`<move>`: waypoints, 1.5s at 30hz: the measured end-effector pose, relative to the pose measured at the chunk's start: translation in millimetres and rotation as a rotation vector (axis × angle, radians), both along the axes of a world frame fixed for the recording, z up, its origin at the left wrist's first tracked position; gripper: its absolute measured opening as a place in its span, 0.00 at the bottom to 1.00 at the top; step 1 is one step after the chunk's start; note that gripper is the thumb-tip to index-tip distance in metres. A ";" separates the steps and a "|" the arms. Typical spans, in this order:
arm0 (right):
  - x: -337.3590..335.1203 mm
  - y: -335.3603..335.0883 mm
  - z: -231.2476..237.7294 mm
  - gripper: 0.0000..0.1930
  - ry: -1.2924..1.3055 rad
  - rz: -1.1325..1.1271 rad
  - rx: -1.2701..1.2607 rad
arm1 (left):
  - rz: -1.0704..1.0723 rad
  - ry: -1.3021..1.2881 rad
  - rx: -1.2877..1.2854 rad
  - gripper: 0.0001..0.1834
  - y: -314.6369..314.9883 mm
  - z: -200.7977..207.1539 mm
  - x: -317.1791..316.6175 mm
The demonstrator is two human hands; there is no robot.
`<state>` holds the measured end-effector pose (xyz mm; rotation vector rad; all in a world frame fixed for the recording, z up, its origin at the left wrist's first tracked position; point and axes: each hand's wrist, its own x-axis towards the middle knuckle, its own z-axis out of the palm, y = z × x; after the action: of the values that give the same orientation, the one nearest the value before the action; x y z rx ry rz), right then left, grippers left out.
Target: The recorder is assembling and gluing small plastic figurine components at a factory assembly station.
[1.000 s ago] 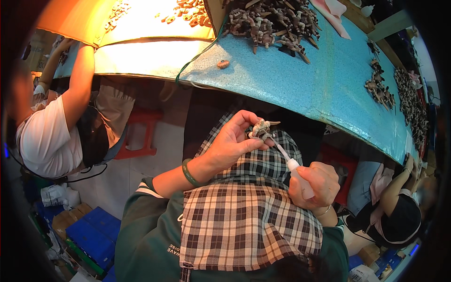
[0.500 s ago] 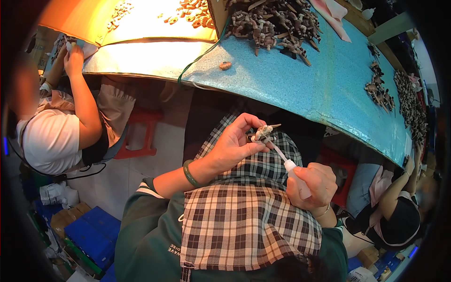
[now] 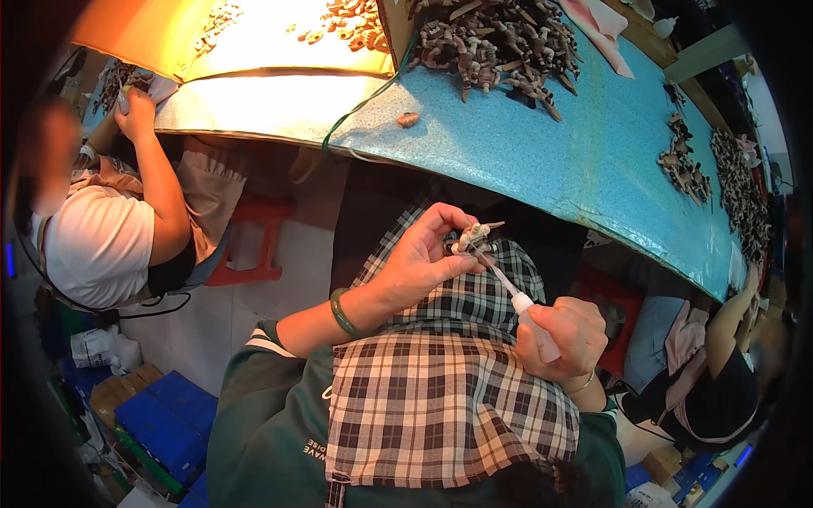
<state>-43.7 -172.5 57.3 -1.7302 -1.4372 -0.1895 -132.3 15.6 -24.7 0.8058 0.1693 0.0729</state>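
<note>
Above my lap, my left hand (image 3: 430,254) pinches a small jointed figurine (image 3: 476,240), beige and dark, with a thin pointed piece sticking out to the right. My right hand (image 3: 569,332) is wrapped round a white squeeze bottle (image 3: 537,325). The bottle's long thin nozzle slants up and left, its tip at the figurine's underside; whether anything comes out is too small to tell. A large heap of similar brown and beige figurines (image 3: 487,46) lies on the blue table beyond my hands.
The blue table (image 3: 525,152) curves across in front of me, with a lone brown oval piece (image 3: 408,119) near its edge. A brightly lit cardboard box (image 3: 288,51) holds small parts. One co-worker (image 3: 102,237) sits at left, another (image 3: 703,381) at right. Blue crates (image 3: 169,423) stand lower left.
The nozzle and bottle have shifted very slightly against the figurine; my left hand stays in place. The left co-worker's hands and the right co-worker's arm have moved a little.
</note>
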 end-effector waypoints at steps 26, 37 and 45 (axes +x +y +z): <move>-2.0 -1.4 -0.7 0.14 -0.002 -0.026 -0.054 | 0.128 -0.124 0.271 0.20 -4.7 -4.6 0.3; 0.7 1.3 -3.2 0.16 -0.009 -0.017 0.011 | 0.130 -0.112 0.300 0.20 -4.7 -4.2 0.5; 0.5 1.9 -3.2 0.17 -0.022 -0.026 0.010 | 0.145 -0.138 0.330 0.20 -4.7 -8.5 1.1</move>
<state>-43.2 -170.6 54.1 -1.7448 -1.4280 -0.2303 -131.2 10.8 -33.1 1.1127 0.0855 0.2982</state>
